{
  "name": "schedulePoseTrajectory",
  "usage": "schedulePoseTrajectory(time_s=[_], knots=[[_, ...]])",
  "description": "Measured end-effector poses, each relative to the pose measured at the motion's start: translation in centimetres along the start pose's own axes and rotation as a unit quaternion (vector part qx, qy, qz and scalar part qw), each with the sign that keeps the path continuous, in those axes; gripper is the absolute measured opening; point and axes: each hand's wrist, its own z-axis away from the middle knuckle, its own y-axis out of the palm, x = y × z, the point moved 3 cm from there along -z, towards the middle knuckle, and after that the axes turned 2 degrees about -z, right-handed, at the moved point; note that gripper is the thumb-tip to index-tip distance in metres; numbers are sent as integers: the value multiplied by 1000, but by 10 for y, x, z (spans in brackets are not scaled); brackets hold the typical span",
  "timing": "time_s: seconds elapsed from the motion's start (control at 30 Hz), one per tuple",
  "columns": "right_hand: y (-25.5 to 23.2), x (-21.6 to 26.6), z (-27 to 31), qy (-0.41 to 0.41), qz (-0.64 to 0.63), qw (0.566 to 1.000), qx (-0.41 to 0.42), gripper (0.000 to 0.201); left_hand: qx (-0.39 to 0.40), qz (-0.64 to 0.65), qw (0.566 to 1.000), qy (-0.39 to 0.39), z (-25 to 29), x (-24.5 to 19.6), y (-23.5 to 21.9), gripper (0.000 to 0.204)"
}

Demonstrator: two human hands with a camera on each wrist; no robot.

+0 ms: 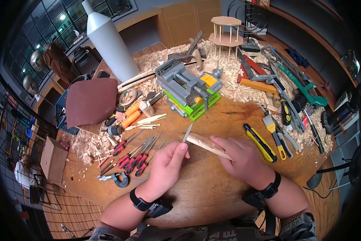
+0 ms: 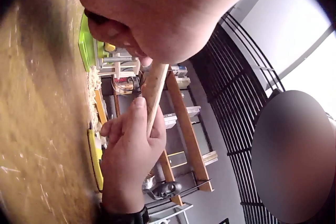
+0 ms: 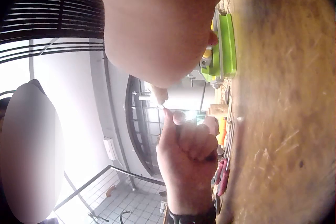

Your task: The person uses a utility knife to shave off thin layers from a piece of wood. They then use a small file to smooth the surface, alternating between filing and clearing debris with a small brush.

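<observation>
Over the near part of the table my left hand (image 1: 166, 162) grips a small knife. Its pointed silver blade (image 1: 188, 131) sticks up past the thumb, and the handle is hidden in the fist. My right hand (image 1: 242, 157) pinches a pale, roughly carved wooden stick (image 1: 208, 145) between thumb and fingers. The stick slants up to the left, its far end right at the blade. In the left wrist view the right hand (image 2: 134, 148) has its thumb along the stick (image 2: 154, 90). Curled fingers of the left hand (image 3: 186, 142) show in the right wrist view.
A grey vise (image 1: 184, 86) on a green base stands ahead among wood shavings. Left lie several red-handled tools (image 1: 134, 158) and a micrometer (image 1: 120, 179). Right lie a yellow utility knife (image 1: 261, 143), a brush (image 1: 271, 126) and pliers. A small wooden tiered model (image 1: 225, 39) stands behind.
</observation>
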Motion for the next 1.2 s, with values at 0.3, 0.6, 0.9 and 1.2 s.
schedulePoseTrajectory(time_s=[0.3,0.6,0.9,1.2], knots=[[-2,0,-1,5,-71,997,-14,38,13,31,999,41,5,1,3,33],[-9,6,3,-58,-1,997,-47,43,16,70,994,79,12,-1,3,33],[-8,5,8,-148,-19,985,-90,50,23,6,984,176,15,0,1,31],[-6,10,9,-169,-28,978,-115,48,17,-31,979,203,15,-3,-1,30]])
